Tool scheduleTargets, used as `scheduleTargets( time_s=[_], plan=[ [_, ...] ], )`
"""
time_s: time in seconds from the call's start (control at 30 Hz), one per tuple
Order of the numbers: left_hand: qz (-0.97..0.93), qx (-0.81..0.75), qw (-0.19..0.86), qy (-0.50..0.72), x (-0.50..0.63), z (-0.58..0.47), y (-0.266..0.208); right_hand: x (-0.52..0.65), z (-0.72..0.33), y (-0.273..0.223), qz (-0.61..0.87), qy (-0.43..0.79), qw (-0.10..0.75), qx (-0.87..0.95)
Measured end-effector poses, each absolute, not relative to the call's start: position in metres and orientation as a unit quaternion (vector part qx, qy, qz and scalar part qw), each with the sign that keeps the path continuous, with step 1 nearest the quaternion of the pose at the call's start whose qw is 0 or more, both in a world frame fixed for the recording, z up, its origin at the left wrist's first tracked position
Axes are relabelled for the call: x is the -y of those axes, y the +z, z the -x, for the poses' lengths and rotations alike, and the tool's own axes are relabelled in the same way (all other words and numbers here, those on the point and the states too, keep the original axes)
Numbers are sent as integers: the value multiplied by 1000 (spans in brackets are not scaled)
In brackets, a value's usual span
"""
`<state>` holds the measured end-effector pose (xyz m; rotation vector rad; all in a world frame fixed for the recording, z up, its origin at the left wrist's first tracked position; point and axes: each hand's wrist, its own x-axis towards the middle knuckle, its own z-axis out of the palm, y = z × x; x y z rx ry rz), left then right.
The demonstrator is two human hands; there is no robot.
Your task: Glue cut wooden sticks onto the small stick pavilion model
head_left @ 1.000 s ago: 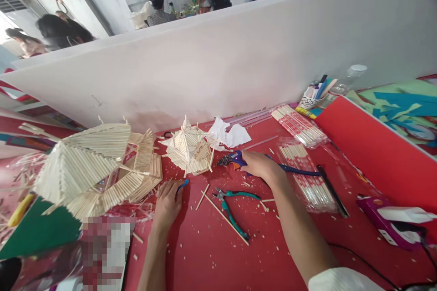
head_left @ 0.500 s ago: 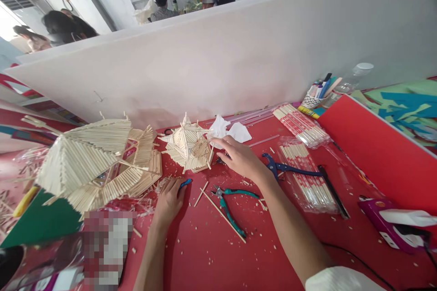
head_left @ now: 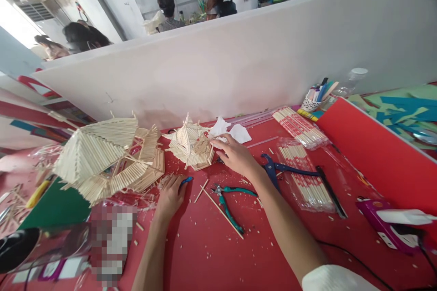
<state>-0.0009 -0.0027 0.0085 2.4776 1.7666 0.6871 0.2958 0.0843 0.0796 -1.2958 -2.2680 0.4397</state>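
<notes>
The small roofed model of pale wooden sticks [head_left: 188, 141] stands at the back middle of the red table. At its right edge is my right hand [head_left: 235, 154], closed at the fingertips on a short wooden stick [head_left: 212, 149] that meets the model. My left hand [head_left: 171, 194] rests on the table in front of it, fingers curled, with a small blue object [head_left: 186, 180] sticking out beside the index finger; what kind it is I cannot tell. Green-handled cutting pliers [head_left: 229, 202] lie spread between my forearms, beside loose sticks [head_left: 223, 214].
A larger stick model [head_left: 99, 154] stands at left, near a green board [head_left: 64, 204]. Blue-handled pliers [head_left: 273, 168], packs of chopsticks [head_left: 309, 175] and a red board [head_left: 378, 154] lie at right. A white partition [head_left: 218, 63] borders the back. White tissues [head_left: 240, 133] lie behind my right hand.
The camera view has shifted slightly, so the left-side things appear farther right. Both hands keep nearly the same places and poses.
</notes>
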Motion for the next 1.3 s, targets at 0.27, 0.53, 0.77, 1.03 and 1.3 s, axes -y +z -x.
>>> scheduleTargets(
  time_s=[0.27, 0.53, 0.77, 1.03, 1.3],
  plan=[
    [-704, -610, 110, 347, 6, -2, 16, -89, -297, 77, 440, 175, 293, 831],
    [-609, -619, 204, 452, -8, -13, 15, -89, -300, 83, 454, 192, 317, 810],
    [-551, -626, 273, 479, -34, -4, 0, -88, -292, 81, 445, 215, 341, 799],
    [-573, -571, 313, 497, -74, 1, 5, -84, -281, 77, 423, 230, 380, 790],
    [-611, -617, 222, 444, -85, 1, -10, -81, -282, 78, 352, 355, 364, 786]
  ],
)
